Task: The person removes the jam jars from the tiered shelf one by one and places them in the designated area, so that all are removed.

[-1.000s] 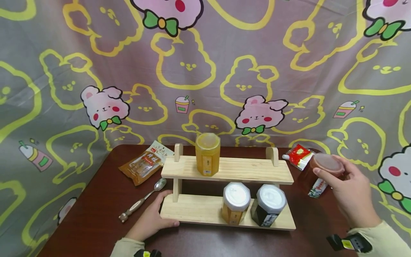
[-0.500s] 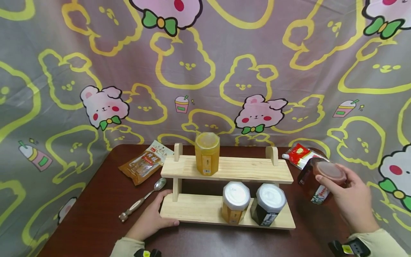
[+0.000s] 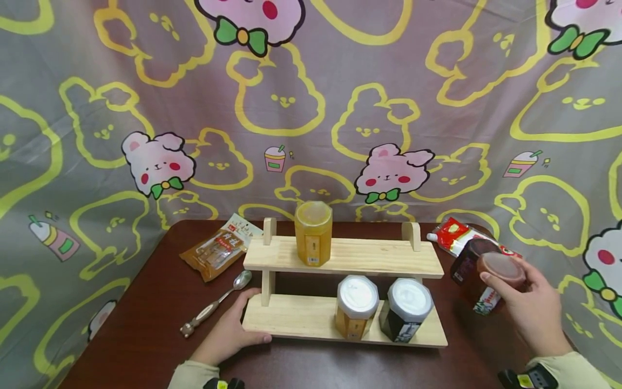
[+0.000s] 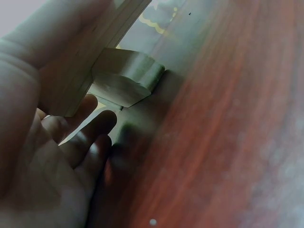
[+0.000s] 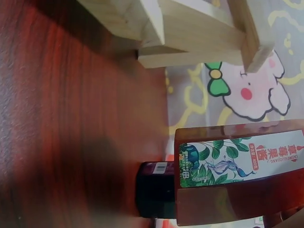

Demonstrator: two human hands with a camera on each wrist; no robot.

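Note:
My left hand (image 3: 230,332) grips the left end of a two-tier wooden shelf (image 3: 291,314), thumb at the front edge, fingers toward the back. In the left wrist view the fingers (image 4: 90,128) curl by the board's edge. On the right, my right hand (image 3: 534,308) holds a jar of red strawberry jam (image 3: 500,268) by its upper part, tilted, its leaf-patterned label (image 5: 218,164) facing the right wrist camera. A dark purple jar (image 3: 468,265) stands just behind it on the table. The upper board carries a yellow jar (image 3: 315,237); below are an amber jar (image 3: 357,302) and a black jar (image 3: 407,310), both white-lidded.
A bear-handled spoon (image 3: 214,306) and a brown spice packet (image 3: 221,248) lie left of the shelf. At the back right is a red and white spouted pouch (image 3: 454,236). A patterned cloth (image 3: 301,178) hangs behind the dark red table (image 3: 141,324).
The right hand has moved slightly toward me with the jam jar, and the dark purple jar behind it now shows separately. The left hand and shelf have stayed put.

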